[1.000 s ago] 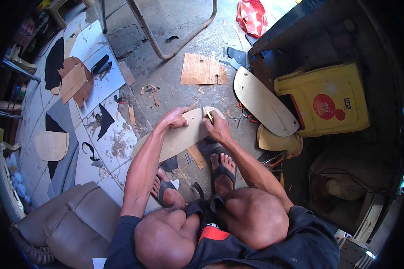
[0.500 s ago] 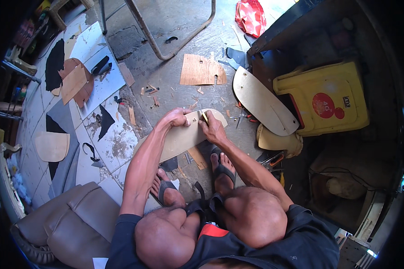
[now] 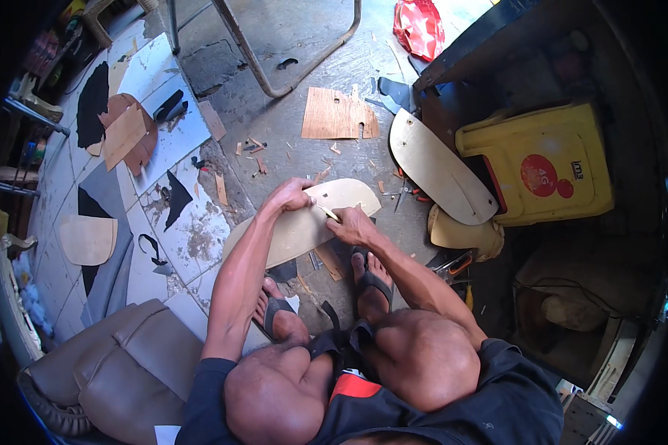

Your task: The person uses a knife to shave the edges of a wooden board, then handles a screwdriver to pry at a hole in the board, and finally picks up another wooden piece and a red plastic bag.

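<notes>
A pale, thin board (image 3: 293,236) with a rounded end lies slantwise in front of my feet, a small dark hole near its far edge. My left hand (image 3: 292,196) grips it at the far edge, thumb on the top face and fingers partly hidden. In my right hand (image 3: 354,225) is a slim yellow utility knife (image 3: 330,214), its narrow tip pointing up and left onto the board's surface. The tip is close to my left thumb; whether it touches the board I cannot tell.
Beyond the board lie a wood-grain sheet (image 3: 339,113) and scattered scraps. To the right are a second pale board (image 3: 439,169), a yellow plastic container (image 3: 542,167) and pliers (image 3: 456,263). A brown cushioned seat (image 3: 130,367) stands left. A metal frame leg (image 3: 274,90) rises ahead.
My right hand has moved down and slightly right, away from the board's far edge. The knife has swung to point up and left, and the board's small hole is uncovered.
</notes>
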A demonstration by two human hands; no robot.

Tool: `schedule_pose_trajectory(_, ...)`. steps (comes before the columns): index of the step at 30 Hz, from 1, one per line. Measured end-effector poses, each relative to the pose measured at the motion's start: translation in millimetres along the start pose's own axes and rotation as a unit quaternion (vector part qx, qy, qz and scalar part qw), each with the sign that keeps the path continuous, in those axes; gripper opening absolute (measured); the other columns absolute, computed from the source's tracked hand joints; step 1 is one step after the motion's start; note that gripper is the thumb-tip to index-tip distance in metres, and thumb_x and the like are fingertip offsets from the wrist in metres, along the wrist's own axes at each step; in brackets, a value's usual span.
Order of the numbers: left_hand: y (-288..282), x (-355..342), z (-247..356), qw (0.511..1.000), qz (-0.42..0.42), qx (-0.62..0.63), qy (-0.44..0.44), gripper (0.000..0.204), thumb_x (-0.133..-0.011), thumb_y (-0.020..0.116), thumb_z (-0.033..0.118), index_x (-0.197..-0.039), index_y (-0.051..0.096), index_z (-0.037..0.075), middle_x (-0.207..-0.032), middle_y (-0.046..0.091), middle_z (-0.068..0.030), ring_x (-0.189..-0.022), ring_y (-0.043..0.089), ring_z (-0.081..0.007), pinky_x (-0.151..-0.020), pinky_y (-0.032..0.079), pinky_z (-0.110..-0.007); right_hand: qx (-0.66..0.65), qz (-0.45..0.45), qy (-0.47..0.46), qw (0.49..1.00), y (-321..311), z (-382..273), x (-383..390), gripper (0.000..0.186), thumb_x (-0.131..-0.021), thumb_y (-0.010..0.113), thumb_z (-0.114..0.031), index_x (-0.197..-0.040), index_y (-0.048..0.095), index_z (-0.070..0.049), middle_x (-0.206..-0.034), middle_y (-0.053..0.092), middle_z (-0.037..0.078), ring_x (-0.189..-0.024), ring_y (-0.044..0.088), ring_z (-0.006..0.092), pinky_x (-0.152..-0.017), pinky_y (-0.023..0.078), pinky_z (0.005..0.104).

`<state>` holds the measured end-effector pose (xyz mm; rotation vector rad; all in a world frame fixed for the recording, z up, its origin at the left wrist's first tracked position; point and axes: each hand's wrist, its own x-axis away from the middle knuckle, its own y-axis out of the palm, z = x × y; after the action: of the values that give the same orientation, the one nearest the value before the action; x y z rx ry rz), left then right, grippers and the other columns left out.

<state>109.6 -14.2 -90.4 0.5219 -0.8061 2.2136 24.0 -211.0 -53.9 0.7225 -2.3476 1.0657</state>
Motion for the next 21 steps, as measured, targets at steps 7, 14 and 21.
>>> schedule_pose_trajectory(7, -1, 5, 9, 1.000, 0.001, 0.001, -0.025, 0.040, -0.082, 0.071, 0.021, -0.121, 0.071, 0.012, -0.108, 0.074, -0.0138, -0.101, 0.069, -0.0263, -0.089, 0.051, -0.039, 0.034, 0.145, 0.037, 0.988, 5, 2, 12, 0.039, -0.103, 0.044, -0.038, -0.109, 0.054, -0.001, -0.085, 0.066, 0.032, -0.086, 0.066, 0.0503, -0.078, 0.051, 0.0568)
schedule_pose_trajectory(14, 5, 0, 1, 0.998, 0.013, -0.045, -0.040, 0.042, -0.082, 0.070, 0.030, -0.124, 0.071, 0.025, -0.116, 0.072, -0.0109, -0.109, 0.068, -0.0309, -0.094, 0.052, -0.043, 0.154, 0.117, 0.011, 0.981, 10, -4, 11, 0.029, -0.102, 0.041, -0.027, -0.103, 0.050, 0.001, -0.084, 0.066, 0.034, -0.082, 0.066, 0.0522, -0.076, 0.052, 0.0595)
schedule_pose_trajectory(21, 16, 2, 8, 0.995, 0.019, -0.088, -0.034, 0.044, -0.081, 0.071, 0.032, -0.125, 0.070, 0.031, -0.118, 0.072, -0.0100, -0.111, 0.067, -0.0311, -0.095, 0.052, -0.044, 0.250, 0.085, 0.019, 0.964, 12, -4, 11, 0.019, -0.097, 0.045, -0.013, -0.106, 0.051, 0.002, -0.091, 0.070, 0.028, -0.085, 0.072, 0.0407, -0.076, 0.058, 0.0494)
